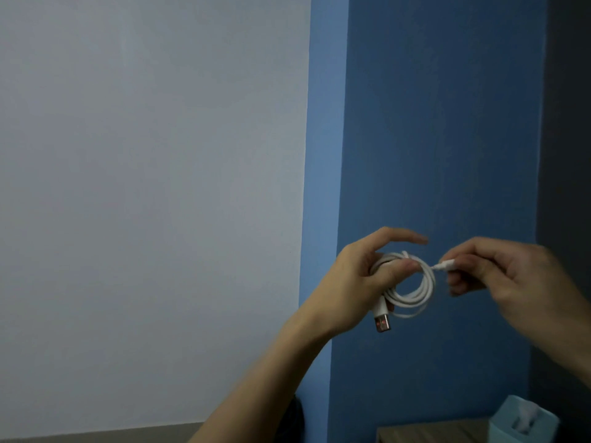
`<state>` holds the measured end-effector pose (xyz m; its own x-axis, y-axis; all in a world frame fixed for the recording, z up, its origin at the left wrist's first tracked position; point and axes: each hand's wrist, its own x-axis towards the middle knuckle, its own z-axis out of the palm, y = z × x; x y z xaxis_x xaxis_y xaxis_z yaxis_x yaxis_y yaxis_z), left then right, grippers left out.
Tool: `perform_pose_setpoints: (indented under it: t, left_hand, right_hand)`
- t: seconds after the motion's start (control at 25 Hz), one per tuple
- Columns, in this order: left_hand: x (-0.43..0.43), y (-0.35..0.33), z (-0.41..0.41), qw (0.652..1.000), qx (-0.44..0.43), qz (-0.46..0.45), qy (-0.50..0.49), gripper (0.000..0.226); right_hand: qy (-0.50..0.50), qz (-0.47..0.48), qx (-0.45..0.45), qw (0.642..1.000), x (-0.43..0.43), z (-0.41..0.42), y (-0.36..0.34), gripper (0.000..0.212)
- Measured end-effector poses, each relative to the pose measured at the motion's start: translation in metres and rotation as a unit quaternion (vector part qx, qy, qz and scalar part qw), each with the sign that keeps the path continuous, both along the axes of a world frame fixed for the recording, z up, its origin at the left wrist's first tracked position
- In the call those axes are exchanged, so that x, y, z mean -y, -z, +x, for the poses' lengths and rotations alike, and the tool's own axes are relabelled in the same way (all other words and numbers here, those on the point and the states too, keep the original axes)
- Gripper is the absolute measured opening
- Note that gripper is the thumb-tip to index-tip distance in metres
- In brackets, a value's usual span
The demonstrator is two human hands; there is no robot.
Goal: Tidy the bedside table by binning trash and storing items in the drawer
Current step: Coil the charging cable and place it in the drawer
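A white charging cable is wound into a small coil, held up in front of a blue wall. My left hand grips the coil, with the thumb pressed across the loops and the index finger stretched out above. The cable's USB plug hangs down below that hand. My right hand pinches the cable's other, thin end just right of the coil. The bedside table shows only as a brown top at the bottom edge. No drawer or bin is in view.
A pale blue tissue box stands on the table's right end, bottom right. A white wall fills the left half, and a dark strip runs down the far right edge.
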<state>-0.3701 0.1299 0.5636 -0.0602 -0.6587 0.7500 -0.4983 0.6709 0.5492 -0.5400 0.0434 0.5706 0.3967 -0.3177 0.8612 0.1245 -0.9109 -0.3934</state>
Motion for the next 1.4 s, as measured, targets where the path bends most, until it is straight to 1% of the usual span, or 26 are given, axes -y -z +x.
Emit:
perform_pose_setpoints:
  t: [0.04, 0.08, 0.16, 0.24, 0.36, 0.48, 0.52, 0.6, 0.64, 0.76, 0.8, 0.88, 0.92, 0.96, 1.04, 1.08, 1.12, 1.16, 1.24, 1.28, 1.32, 1.4]
  left_hand:
    - [-0.001, -0.001, 0.001, 1.0, 0.023, -0.004, -0.013, 0.016]
    - [-0.003, -0.003, 0.002, 0.999, 0.041, -0.009, -0.024, 0.016]
    - [-0.007, -0.007, 0.003, 0.997, 0.061, -0.019, -0.037, 0.014]
    - [-0.009, -0.007, 0.004, 0.996, 0.075, -0.021, -0.041, 0.014]
    - [-0.01, -0.005, 0.007, 0.994, 0.093, -0.021, -0.058, 0.013]
    - [-0.009, -0.002, 0.01, 0.99, 0.103, -0.023, -0.098, 0.01]
    - [-0.009, -0.001, 0.01, 0.988, 0.103, -0.028, -0.108, 0.01]
    - [-0.008, -0.001, 0.01, 0.988, 0.096, -0.04, -0.118, 0.01]
    - [-0.007, 0.0, 0.01, 0.987, 0.093, -0.044, -0.121, 0.01]
    - [-0.007, 0.003, 0.007, 0.984, 0.11, -0.051, -0.129, 0.01]
    - [-0.007, 0.004, 0.007, 0.984, 0.113, -0.051, -0.129, 0.01]
    - [-0.008, 0.006, 0.006, 0.984, 0.12, -0.051, -0.125, 0.01]
    - [-0.008, 0.005, 0.006, 0.983, 0.127, -0.051, -0.123, 0.01]
    - [-0.007, 0.005, 0.006, 0.981, 0.138, -0.052, -0.124, 0.01]
    - [-0.007, 0.003, 0.003, 0.975, 0.168, -0.052, -0.134, 0.01]
    - [-0.007, 0.003, 0.001, 0.975, 0.17, -0.044, -0.132, 0.01]
    - [-0.008, 0.003, 0.0, 0.981, 0.153, -0.027, -0.117, 0.011]
    - [-0.008, 0.004, -0.001, 0.99, 0.115, -0.003, -0.086, 0.014]
    - [-0.009, 0.005, 0.002, 0.998, 0.024, 0.049, -0.017, 0.021]
    - [-0.011, 0.005, 0.004, 0.998, -0.008, 0.067, -0.003, 0.019]
    - [-0.012, 0.005, 0.006, 0.997, -0.029, 0.074, -0.009, 0.014]
    - [-0.014, 0.003, 0.009, 0.996, -0.048, 0.063, -0.051, 0.006]
  right_hand:
    - [0.027, -0.013, 0.008, 1.0, -0.001, 0.0, 0.0, 0.018]
    - [0.057, -0.04, 0.013, 0.998, -0.002, -0.001, -0.001, 0.014]
    - [0.097, -0.071, 0.032, 0.992, -0.008, -0.003, -0.002, 0.011]
    - [0.097, -0.071, 0.05, 0.991, -0.011, -0.003, 0.001, 0.012]
    - [0.06, -0.027, 0.063, 0.996, -0.014, 0.001, 0.006, 0.012]
    - [-0.047, 0.06, 0.055, 0.996, -0.024, 0.005, 0.007, 0.051]
    - [-0.088, 0.094, 0.054, 0.99, -0.027, 0.007, 0.008, 0.058]
    - [-0.159, 0.144, 0.038, 0.976, -0.026, 0.012, 0.01, 0.06]
    - [-0.171, 0.156, 0.031, 0.972, -0.024, 0.014, 0.011, 0.058]
    - [-0.168, 0.194, 0.006, 0.967, -0.018, 0.017, 0.011, 0.058]
    - [-0.156, 0.198, -0.013, 0.968, -0.016, 0.016, 0.011, 0.054]
    - [-0.153, 0.212, -0.075, 0.962, -0.016, 0.015, 0.008, 0.042]
    - [-0.161, 0.219, -0.103, 0.957, -0.017, 0.014, 0.006, 0.043]
    - [-0.169, 0.217, -0.126, 0.953, -0.018, 0.015, 0.005, 0.05]
    - [-0.147, 0.201, -0.154, 0.956, -0.019, 0.017, 0.004, 0.07]
    - [-0.132, 0.193, -0.158, 0.959, -0.02, 0.018, 0.005, 0.074]
    - [-0.124, 0.184, -0.156, 0.962, -0.021, 0.018, 0.005, 0.075]
    - [-0.118, 0.18, -0.145, 0.966, -0.022, 0.019, 0.006, 0.074]
    - [-0.116, 0.183, -0.097, 0.971, -0.024, 0.017, 0.006, 0.072]
    - [-0.11, 0.189, -0.068, 0.974, -0.023, 0.016, 0.008, 0.071]
    - [-0.101, 0.194, -0.042, 0.975, -0.023, 0.015, 0.008, 0.067]
    - [-0.095, 0.204, -0.004, 0.974, -0.025, 0.016, 0.01, 0.059]
